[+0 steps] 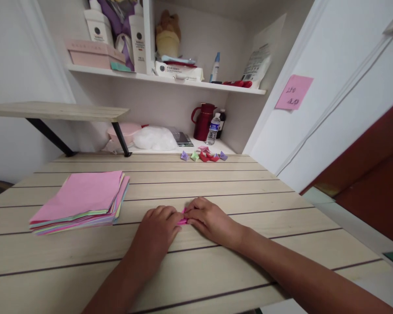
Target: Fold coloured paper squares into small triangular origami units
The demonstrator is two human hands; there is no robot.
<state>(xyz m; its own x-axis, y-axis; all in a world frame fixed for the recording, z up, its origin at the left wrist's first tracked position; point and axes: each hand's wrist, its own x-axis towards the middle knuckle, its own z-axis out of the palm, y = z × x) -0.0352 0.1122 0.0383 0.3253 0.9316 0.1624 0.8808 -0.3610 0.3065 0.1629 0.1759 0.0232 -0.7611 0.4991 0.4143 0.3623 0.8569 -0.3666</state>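
Note:
A small folded piece of bright pink paper lies on the wooden tabletop, mostly covered by my fingers. My left hand is closed on its left side, fingers bent together. From the right, my right hand pinches the same paper between thumb and fingers. The two hands nearly meet over it. To the left of them rests a stack of square coloured paper with a pink sheet on top.
Several small folded paper pieces line the table's back edge. Behind them stand a red jug and a water bottle. A raised wooden shelf on black legs occupies the back left. Pink note on the right wall.

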